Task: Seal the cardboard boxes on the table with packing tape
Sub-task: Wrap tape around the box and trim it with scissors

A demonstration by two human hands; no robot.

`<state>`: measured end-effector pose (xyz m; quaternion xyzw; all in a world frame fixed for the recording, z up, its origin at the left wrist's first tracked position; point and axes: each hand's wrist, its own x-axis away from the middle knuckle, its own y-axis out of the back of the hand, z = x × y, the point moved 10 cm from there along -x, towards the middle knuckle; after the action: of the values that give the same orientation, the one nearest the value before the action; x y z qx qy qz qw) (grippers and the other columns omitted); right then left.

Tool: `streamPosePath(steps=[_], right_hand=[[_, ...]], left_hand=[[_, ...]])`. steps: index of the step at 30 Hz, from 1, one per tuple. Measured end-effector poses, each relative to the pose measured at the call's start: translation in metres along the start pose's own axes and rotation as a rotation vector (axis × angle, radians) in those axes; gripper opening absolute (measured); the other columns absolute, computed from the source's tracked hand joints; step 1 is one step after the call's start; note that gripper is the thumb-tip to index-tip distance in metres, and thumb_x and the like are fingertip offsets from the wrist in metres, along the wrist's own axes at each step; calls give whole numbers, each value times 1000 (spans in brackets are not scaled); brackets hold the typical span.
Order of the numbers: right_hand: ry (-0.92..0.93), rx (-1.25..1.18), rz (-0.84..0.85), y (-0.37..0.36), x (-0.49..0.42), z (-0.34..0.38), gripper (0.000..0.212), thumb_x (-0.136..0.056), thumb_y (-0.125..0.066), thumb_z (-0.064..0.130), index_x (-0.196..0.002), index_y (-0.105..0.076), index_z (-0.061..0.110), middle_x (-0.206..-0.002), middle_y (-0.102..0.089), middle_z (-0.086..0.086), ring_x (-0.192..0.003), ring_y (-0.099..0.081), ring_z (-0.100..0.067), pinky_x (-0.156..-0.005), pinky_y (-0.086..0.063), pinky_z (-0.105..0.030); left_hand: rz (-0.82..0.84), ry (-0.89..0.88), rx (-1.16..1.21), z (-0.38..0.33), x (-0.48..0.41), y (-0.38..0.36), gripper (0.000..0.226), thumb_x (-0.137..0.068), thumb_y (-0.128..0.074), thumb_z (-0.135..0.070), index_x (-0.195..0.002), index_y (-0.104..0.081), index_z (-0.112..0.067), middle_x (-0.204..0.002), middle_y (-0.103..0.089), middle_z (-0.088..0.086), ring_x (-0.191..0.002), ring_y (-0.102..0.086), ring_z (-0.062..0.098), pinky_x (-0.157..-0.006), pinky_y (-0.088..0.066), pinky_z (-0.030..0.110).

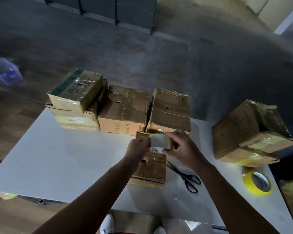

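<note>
White table [57,157], pretty plain. Along the far edge sit three taped-up cardboard boxes: left box [78,120] with another stacked on top, middle box [123,110], and third box [170,110] right next to it. A smaller box [150,171] sits nearer, with black scissors [186,176] just beside it. Off to the right are a big box [249,132] and a yellow tape roll [257,182].

The left hand [137,150] and right hand [182,147] are bare, as are both forearms [95,188]; the shoes [107,223] are white
</note>
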<state>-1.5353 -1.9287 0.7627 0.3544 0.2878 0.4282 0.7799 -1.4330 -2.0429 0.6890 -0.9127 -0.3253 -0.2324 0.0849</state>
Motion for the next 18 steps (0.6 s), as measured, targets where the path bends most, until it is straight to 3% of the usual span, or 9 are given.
streamPosePath(steps=[4,7,9,13,18], right_hand=[[-29,88,76,-7,-3,3,64,-79,-77,28,-137,-50,22,-107,-41,9,-91,-50,-6,-74,-46,-14],[-21,100,72,-7,-7,9,64,-79,-77,28,-137,-51,23,-107,-43,8,-91,-48,-4,-72,-41,-10],[-5,112,79,-7,-10,15,62,-79,-77,27,-135,-52,22,-110,-47,3,-93,-51,-6,-72,-42,-11],[78,201,84,-13,-14,36,59,-79,-77,23,-133,-54,16,-118,-51,-5,-98,-57,-16,-76,-50,-21],[109,99,48,-2,-16,43,66,-79,-78,20,-138,-49,11,-125,-55,-6,-107,-54,-11,-82,-42,-11]], left_hand=[[31,-122,-164,-15,7,-7,18,-94,-58,-31,-82,-66,-21,-80,-67,-1,-74,-63,14,-68,-54,31],[9,-194,-344,-22,9,-13,31,-91,-63,-34,-110,-66,-9,-93,-67,0,-75,-62,8,-55,-47,17],[-45,-215,-425,-25,12,-11,41,-89,-65,-37,-119,-61,-8,-102,-67,3,-79,-61,10,-54,-43,15],[-58,-232,-516,-27,14,-14,43,-80,-70,-39,-112,-58,-13,-95,-64,0,-80,-62,12,-56,-46,20],[5,-196,-332,-29,9,-6,27,-86,-66,-39,-95,-64,-13,-86,-67,5,-69,-63,11,-53,-49,22]])
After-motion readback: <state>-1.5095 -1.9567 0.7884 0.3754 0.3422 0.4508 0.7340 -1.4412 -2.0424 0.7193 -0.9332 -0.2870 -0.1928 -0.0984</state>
